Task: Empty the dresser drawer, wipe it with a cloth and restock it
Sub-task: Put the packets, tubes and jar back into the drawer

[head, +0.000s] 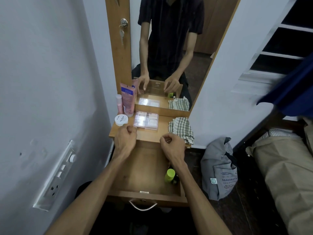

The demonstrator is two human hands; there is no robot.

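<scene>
The head view shows the left hand [126, 138] with its fingers curled in and nothing in it that I can see. It hangs over the back edge of the drawer [144, 194], next to the white round tub [121, 119]. The right hand [172, 144] is curled too, and its fingertips are close together. Something tiny may be pinched there, but I cannot tell.

The drawer is pulled far out, so both hands can reach in. Most of its wooden floor is bare. A green-capped bottle [169, 175] is in its right front corner with a dark thing I cannot make out, so I think the emptying is almost done.

Behind the drawer, on the dresser top [162, 131], stand the pink tube [127, 100] and a small pink bottle [119, 103]. The clear flat pack [146, 121] lies there too. The checked cloth [182, 128] sits behind the drawer's right side, likely ready for wiping.
</scene>
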